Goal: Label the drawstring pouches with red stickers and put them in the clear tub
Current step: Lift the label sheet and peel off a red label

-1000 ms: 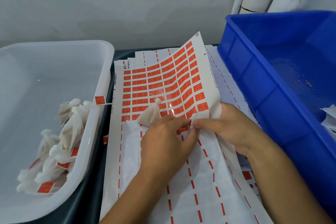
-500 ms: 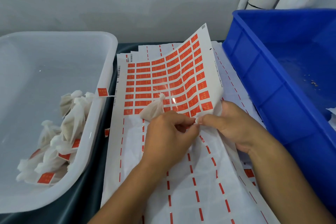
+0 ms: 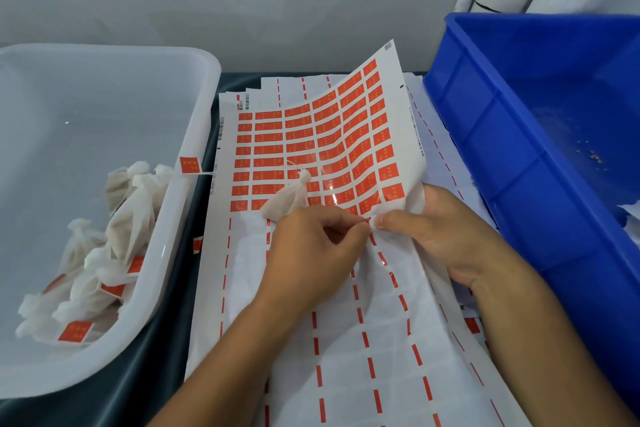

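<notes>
Lying on the sticker sheet (image 3: 311, 135), a white pouch (image 3: 287, 201) is tucked under the left hand (image 3: 311, 250), whose fingertips pinch a sticker; the right hand (image 3: 446, 232) grips the sheet's lifted edge. The clear tub (image 3: 194, 156) sits left.

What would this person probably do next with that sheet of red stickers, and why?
Probably peel one red sticker free. The left hand holds an unlabelled pouch while its fingertips meet the right hand at the lowest remaining row of the sticker sheet, whose edge the right hand bends up.
</notes>
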A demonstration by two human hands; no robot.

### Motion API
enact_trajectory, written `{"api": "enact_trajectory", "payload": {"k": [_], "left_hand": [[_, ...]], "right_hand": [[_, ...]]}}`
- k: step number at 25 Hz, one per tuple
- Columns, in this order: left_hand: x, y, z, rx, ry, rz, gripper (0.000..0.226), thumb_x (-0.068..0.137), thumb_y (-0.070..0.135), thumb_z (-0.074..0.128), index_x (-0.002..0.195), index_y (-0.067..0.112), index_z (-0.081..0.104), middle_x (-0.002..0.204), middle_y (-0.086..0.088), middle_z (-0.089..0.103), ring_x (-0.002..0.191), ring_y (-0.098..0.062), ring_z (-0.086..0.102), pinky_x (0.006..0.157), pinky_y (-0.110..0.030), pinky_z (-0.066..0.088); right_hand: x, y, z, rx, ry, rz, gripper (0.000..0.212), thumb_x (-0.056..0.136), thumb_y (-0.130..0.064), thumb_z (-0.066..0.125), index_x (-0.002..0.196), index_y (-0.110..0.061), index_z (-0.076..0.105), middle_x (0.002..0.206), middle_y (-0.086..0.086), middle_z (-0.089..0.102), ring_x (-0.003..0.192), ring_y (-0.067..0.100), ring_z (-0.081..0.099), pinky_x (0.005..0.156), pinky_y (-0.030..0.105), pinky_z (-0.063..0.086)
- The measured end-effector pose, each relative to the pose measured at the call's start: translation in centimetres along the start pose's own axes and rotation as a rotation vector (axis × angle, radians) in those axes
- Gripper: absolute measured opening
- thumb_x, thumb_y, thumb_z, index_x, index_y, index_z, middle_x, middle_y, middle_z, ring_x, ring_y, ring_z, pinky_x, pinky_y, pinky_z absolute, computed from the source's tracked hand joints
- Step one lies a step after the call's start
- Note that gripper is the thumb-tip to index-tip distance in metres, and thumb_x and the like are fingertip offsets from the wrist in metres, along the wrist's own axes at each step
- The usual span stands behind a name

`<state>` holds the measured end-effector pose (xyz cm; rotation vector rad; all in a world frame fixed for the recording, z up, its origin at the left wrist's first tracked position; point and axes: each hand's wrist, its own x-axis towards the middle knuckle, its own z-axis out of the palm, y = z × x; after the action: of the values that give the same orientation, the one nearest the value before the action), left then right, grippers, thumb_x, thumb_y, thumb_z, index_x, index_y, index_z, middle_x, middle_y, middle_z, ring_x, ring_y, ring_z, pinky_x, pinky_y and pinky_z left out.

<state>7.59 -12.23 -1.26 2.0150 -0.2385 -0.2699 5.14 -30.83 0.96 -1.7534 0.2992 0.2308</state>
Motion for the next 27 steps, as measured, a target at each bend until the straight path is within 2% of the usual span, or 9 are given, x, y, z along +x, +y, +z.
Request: {"api": "enact_trajectory", "payload": {"k": [5,9,11,13,16,21,24,27], "left_hand": [[0.22,-0.04,-0.11,0.052,0.047,-0.020,0.018,0.092,0.039,0.071,0.075,0.043,0.068,0.076,0.034,0.068,0.085,0.019,0.060,0.067,-0.006,0.047],[-0.19,0.50,-0.19,0.061,0.070,0.037,0.017,0.089,0.046,0.072,0.073,0.047,0.066,0.081,0.042,0.064,0.086,0.020,0.059,0.063,-0.002,0.045],[-0.38,0.57,-0.02,0.082,0.082,0.083,0.007,0.087,0.049,0.072,0.081,0.046,0.071,0.075,0.037,0.065,0.087,0.019,0.059,0.066,-0.004,0.049],[-0.36,0.46,0.11,0.108,0.096,0.107,0.007,0.087,0.047,0.073,0.090,0.041,0.076,0.078,0.037,0.063,0.088,0.019,0.058,0.072,-0.009,0.052],[-0.27,0.47,0.09,0.120,0.104,0.110,0.004,0.090,0.043,0.072,0.086,0.041,0.072,0.079,0.034,0.064,0.087,0.017,0.059,0.073,-0.010,0.051],[-0.32,0.47,0.04,0.183,0.121,0.104,0.008,0.090,0.045,0.070,0.085,0.040,0.068,0.080,0.030,0.064,0.073,0.002,0.065,0.076,-0.012,0.054],[-0.48,0.47,-0.15,0.202,0.122,0.115,0.007,0.091,0.046,0.069,0.087,0.040,0.067,0.083,0.033,0.062,0.075,0.003,0.065,0.078,-0.013,0.055],[-0.77,0.80,-0.35,0.245,0.125,0.188,0.011,0.089,0.051,0.066,0.093,0.042,0.071,0.086,0.033,0.061,0.076,0.002,0.064,0.077,-0.013,0.054]], "right_hand": [[-0.17,-0.20,-0.14,0.025,-0.006,-0.004,0.023,0.090,-0.037,0.073,0.110,-0.044,0.063,0.097,-0.026,0.075,0.086,0.002,0.075,0.059,0.023,0.060],[-0.22,-0.22,-0.08,0.031,0.000,-0.006,0.023,0.089,-0.037,0.073,0.109,-0.045,0.064,0.095,-0.026,0.075,0.085,0.002,0.075,0.056,0.021,0.059],[-0.12,-0.12,-0.06,0.018,0.011,-0.007,0.024,0.089,-0.039,0.074,0.110,-0.045,0.064,0.097,-0.027,0.074,0.086,0.001,0.074,0.058,0.022,0.059],[-0.01,-0.09,-0.04,0.004,0.016,-0.009,0.024,0.089,-0.039,0.074,0.110,-0.045,0.064,0.097,-0.028,0.074,0.087,0.000,0.074,0.058,0.022,0.059],[0.00,-0.01,-0.03,-0.004,0.009,-0.019,0.025,0.088,-0.039,0.074,0.109,-0.046,0.064,0.098,-0.029,0.073,0.088,0.000,0.074,0.058,0.021,0.059],[-0.07,-0.08,-0.04,-0.006,-0.006,-0.037,0.027,0.089,-0.037,0.075,0.112,-0.045,0.063,0.100,-0.025,0.074,0.090,0.003,0.074,0.063,0.026,0.061],[-0.02,-0.04,-0.12,0.002,-0.005,-0.037,0.030,0.089,-0.037,0.074,0.116,-0.044,0.064,0.105,-0.021,0.075,0.093,0.008,0.075,0.073,0.037,0.063],[-0.07,-0.02,-0.15,-0.002,0.004,-0.038,0.028,0.089,-0.036,0.074,0.115,-0.043,0.064,0.104,-0.021,0.075,0.092,0.007,0.075,0.077,0.040,0.063]]}}
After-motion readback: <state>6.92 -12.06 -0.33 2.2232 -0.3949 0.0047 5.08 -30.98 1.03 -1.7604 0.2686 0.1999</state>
